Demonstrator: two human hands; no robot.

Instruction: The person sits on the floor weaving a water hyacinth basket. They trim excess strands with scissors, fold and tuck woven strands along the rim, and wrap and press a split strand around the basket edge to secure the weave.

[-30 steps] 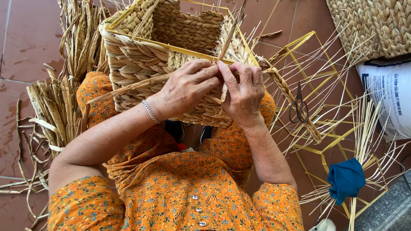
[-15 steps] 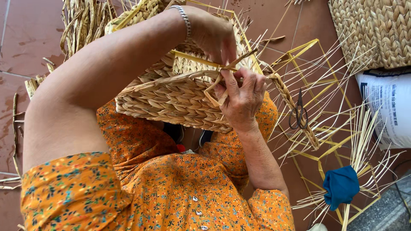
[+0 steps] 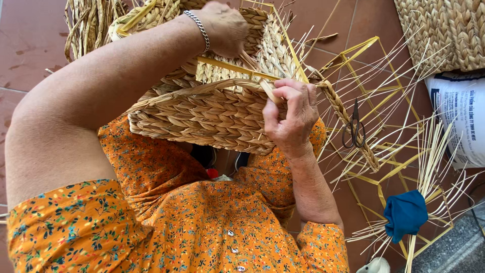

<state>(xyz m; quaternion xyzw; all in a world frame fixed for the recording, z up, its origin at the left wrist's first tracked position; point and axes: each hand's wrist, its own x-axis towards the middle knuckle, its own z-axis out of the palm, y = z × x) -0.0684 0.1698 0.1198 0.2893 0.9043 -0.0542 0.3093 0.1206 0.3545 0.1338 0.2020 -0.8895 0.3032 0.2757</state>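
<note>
- Two bare hands at work on a half-woven basket point(image 3: 212, 114) that rests on the person's lap, against the orange flowered dress point(image 3: 166, 227).
- Left hand point(image 3: 225, 28): raised over the basket's far rim, closed into a loose fist round a flat straw strand point(image 3: 250, 63) that runs down toward the near edge. Silver bracelet point(image 3: 198, 28) on that wrist.
- Right hand point(image 3: 292, 114): on the near right corner of the basket, fingers curled, thumb and forefinger pinching the strand's lower end against the rim.
- Basket: braided pale straw over a yellow wire frame point(image 3: 237, 68); frame bars show bare across the top, w/ loose stiff spokes sticking out to the right.
- Scissors point(image 3: 353, 129): dark, lying on the floor just right of the basket, among the spokes.
- More yellow wire frames point(image 3: 369, 55) on the red-brown tiled floor point(image 3: 30, 45), right side.
- Blue cloth point(image 3: 405, 215): bunched on a frame low right, near thin straw stalks.
- Woven mat or finished piece point(image 3: 444, 30) top right; white printed sack point(image 3: 457, 116) below it.
- Bundle of dry straw point(image 3: 91, 20) top left, behind the basket.
</note>
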